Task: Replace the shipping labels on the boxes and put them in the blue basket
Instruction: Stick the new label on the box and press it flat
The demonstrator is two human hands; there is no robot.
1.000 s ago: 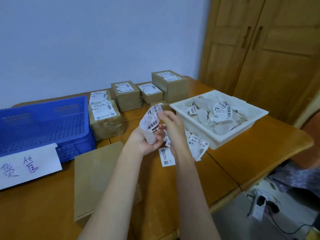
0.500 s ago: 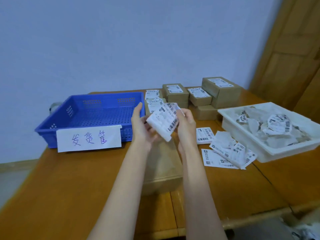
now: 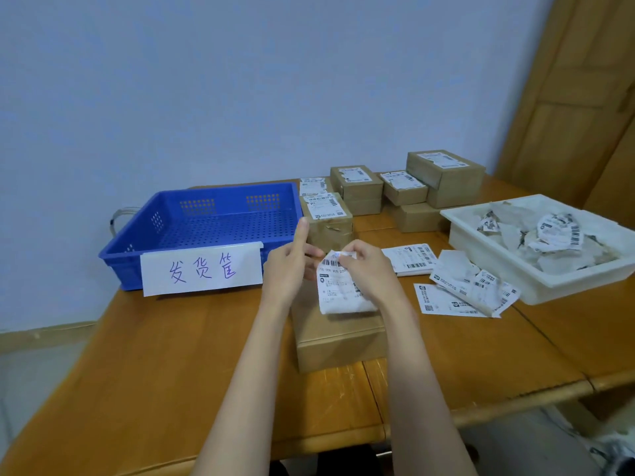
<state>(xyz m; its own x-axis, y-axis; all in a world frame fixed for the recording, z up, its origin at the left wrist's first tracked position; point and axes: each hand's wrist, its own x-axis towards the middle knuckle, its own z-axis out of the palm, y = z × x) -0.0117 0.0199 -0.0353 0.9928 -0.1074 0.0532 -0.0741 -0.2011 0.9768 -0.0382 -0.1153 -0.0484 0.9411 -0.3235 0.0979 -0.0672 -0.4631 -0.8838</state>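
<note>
Cardboard box under your hands is half hidden by the label | label print too blurred to read | your left hand pinches the label's top edge, index finger raised | your right hand pinches its top corner | blue basket sits left on the surface.

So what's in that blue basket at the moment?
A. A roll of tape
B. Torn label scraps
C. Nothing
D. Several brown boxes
C: the blue basket shows only its bare perforated floor; the brown boxes sit beside it on the table, and the scraps lie in the white tray.
</note>
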